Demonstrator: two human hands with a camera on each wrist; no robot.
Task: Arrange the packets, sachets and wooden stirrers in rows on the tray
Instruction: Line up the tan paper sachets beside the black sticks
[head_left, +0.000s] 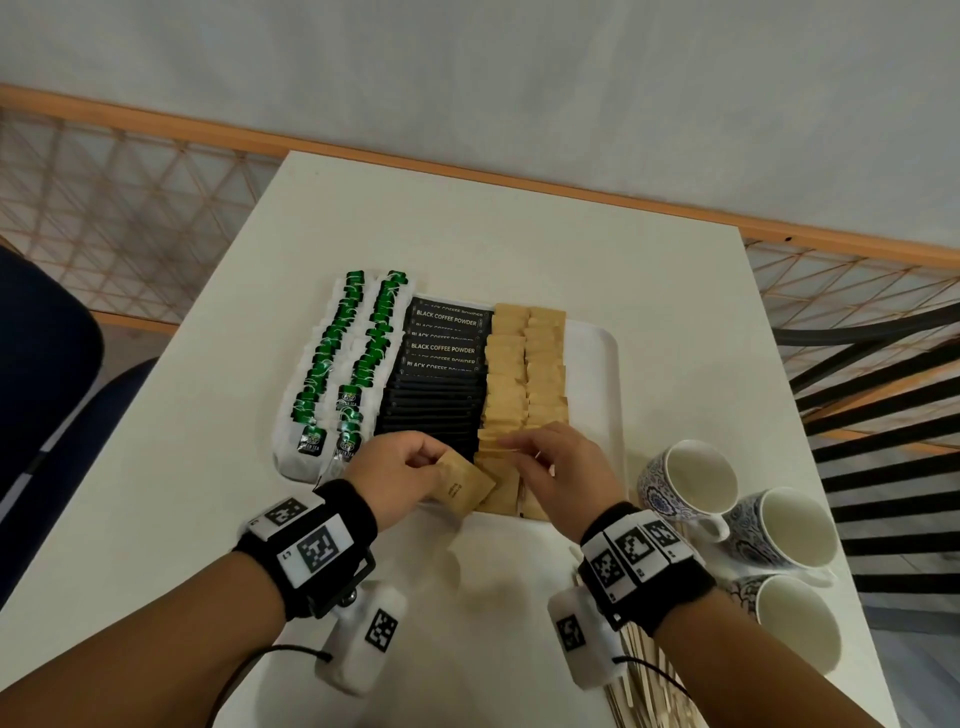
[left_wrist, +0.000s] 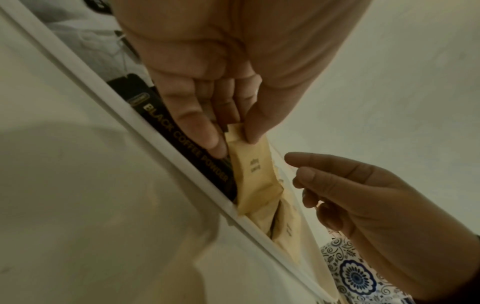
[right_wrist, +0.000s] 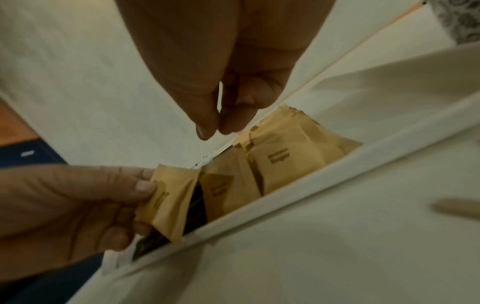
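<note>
Left hand (head_left: 396, 470) pinching one brown sugar sachet (head_left: 464, 487) by its top edge between thumb and fingers, over the near edge of the tray (head_left: 597, 358). Right hand (head_left: 558, 467) just beside it, above the near end of the brown rows, thumb and forefinger tips nearly pressed together, holding nothing that shows in the right wrist view.

Held sachet: plain tan paper, crimped notched top, small dark print in the middle, slightly puffed, tilted with its lower corner toward the tray's near rim.

On the white tray, laid in overlapping rows running away from the person: two rows of white tea bags (head_left: 340, 358) with green tags at the left, spilling over the tray's left rim; one row of black coffee packets (head_left: 441, 374) with gold lettering in the middle; two rows of tan sugar sachets (head_left: 524, 364) to the right of them. Bare strip of tray right of the sugar.

Wooden stirrers (head_left: 644, 680) lying on the white surface (head_left: 493, 218) near the right wrist, off the tray. Three blue-patterned cups (head_left: 696, 483) standing on the surface at the right, just beside the tray.
</note>
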